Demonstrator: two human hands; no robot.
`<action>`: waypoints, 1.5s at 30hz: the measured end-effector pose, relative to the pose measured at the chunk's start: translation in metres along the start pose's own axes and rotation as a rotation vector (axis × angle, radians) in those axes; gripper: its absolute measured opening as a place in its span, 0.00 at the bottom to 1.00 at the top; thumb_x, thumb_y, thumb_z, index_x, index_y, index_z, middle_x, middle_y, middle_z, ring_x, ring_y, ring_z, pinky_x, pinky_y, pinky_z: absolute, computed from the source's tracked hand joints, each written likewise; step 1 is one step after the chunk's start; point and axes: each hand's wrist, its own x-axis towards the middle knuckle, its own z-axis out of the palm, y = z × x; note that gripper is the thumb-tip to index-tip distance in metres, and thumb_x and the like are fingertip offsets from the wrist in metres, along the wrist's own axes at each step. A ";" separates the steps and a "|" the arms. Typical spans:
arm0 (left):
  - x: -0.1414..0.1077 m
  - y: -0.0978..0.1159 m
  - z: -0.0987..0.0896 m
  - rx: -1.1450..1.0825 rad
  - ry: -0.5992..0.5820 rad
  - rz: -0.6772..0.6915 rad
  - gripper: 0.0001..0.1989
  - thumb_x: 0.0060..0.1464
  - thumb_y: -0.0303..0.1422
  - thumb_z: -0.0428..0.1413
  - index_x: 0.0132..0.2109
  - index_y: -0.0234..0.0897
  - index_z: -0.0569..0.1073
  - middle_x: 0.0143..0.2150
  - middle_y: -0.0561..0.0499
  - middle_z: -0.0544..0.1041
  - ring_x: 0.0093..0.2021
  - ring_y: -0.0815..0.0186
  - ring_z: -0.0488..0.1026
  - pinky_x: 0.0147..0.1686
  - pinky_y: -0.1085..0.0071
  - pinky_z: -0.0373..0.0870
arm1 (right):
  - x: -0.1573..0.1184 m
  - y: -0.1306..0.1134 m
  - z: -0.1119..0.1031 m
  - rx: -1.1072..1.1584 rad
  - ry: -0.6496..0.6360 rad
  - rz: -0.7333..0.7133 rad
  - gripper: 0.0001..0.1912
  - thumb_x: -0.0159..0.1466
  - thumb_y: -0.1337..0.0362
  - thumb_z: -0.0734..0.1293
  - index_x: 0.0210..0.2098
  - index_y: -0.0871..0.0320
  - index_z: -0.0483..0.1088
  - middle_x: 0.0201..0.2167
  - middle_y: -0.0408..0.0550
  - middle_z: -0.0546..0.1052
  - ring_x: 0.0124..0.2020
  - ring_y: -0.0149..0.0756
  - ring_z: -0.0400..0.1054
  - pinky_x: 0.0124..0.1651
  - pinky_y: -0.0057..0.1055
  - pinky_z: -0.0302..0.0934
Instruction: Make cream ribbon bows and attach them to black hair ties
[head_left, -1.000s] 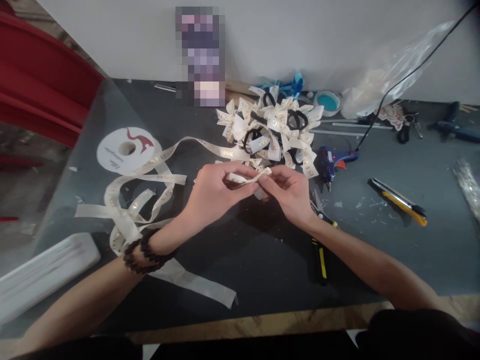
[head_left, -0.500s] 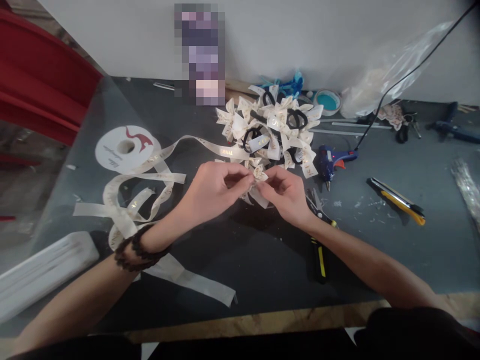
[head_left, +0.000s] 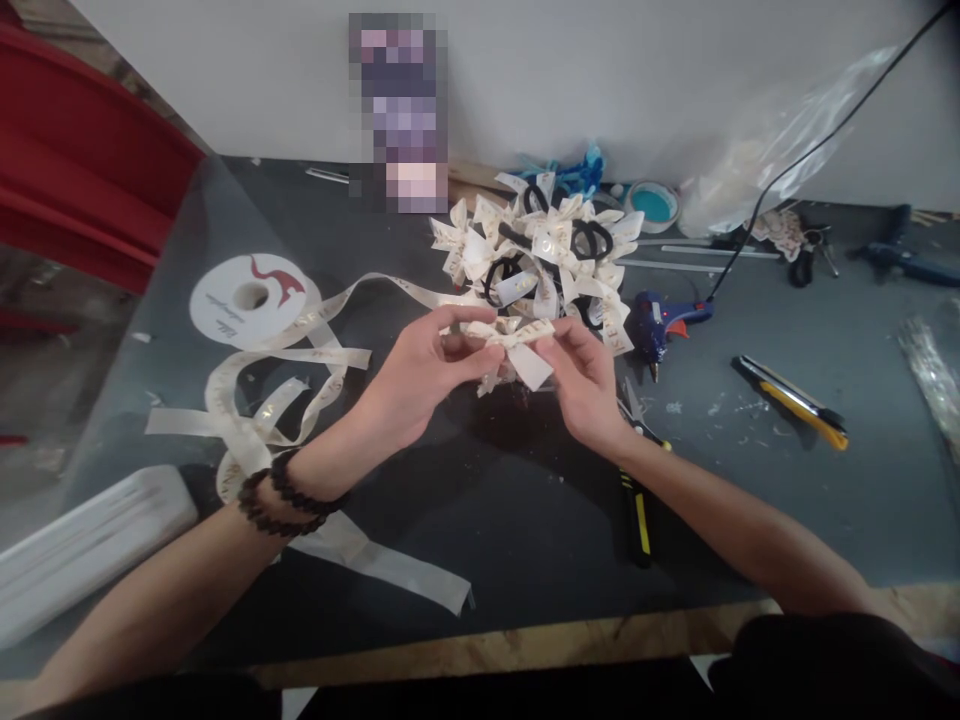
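Between my two hands is a cream ribbon bow (head_left: 531,364) with gold lettering, its loops spread and a tail hanging down. My left hand (head_left: 420,375) pinches its left side and centre with thumb and fingers. On the other side, my right hand (head_left: 585,385) has its fingertips closed on the bow's right loop. Just behind lies a heap of finished-looking bows with black elastic bands (head_left: 544,240). A ribbon spool (head_left: 217,310) rests to the left, with a long strip of printed ribbon (head_left: 382,285) running from near it toward the bows.
A blue glue gun (head_left: 656,320) with a black cord sits right of the heap. Scissors (head_left: 637,510) lie by my right forearm, and a yellow utility knife (head_left: 795,400) farther right. At left is a white case-like object (head_left: 97,550). Teal tape (head_left: 654,205) stands near the wall.
The bow has been turned and spread between my fingers, so its lettered loop and hanging tail show more. My hands have moved slightly apart.
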 end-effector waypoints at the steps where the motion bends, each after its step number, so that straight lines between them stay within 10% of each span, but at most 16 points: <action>1: -0.001 0.002 0.001 0.062 0.018 0.026 0.24 0.57 0.40 0.70 0.58 0.39 0.76 0.37 0.49 0.83 0.38 0.62 0.82 0.41 0.68 0.78 | -0.001 -0.002 0.000 0.018 -0.021 0.010 0.17 0.70 0.44 0.71 0.41 0.51 0.74 0.34 0.42 0.80 0.30 0.32 0.74 0.36 0.32 0.71; 14: -0.003 0.007 -0.003 0.629 -0.133 0.179 0.39 0.56 0.30 0.64 0.73 0.41 0.62 0.41 0.50 0.86 0.41 0.56 0.85 0.42 0.67 0.75 | -0.009 -0.017 0.005 -0.496 -0.129 -0.201 0.11 0.67 0.56 0.75 0.47 0.51 0.82 0.35 0.44 0.84 0.33 0.33 0.75 0.38 0.32 0.71; 34: -0.001 -0.001 0.002 0.178 -0.083 0.083 0.10 0.59 0.36 0.68 0.43 0.37 0.80 0.42 0.47 0.85 0.43 0.61 0.84 0.43 0.70 0.80 | -0.005 -0.013 0.004 -0.081 -0.026 0.012 0.18 0.67 0.47 0.75 0.38 0.53 0.70 0.27 0.39 0.78 0.25 0.28 0.72 0.31 0.28 0.69; 45: 0.004 -0.009 0.006 -0.180 0.173 0.028 0.11 0.57 0.36 0.70 0.45 0.39 0.82 0.35 0.50 0.82 0.37 0.64 0.81 0.42 0.67 0.82 | -0.005 -0.012 0.003 -0.143 -0.017 -0.067 0.13 0.64 0.56 0.77 0.44 0.53 0.76 0.34 0.42 0.82 0.33 0.32 0.78 0.37 0.31 0.74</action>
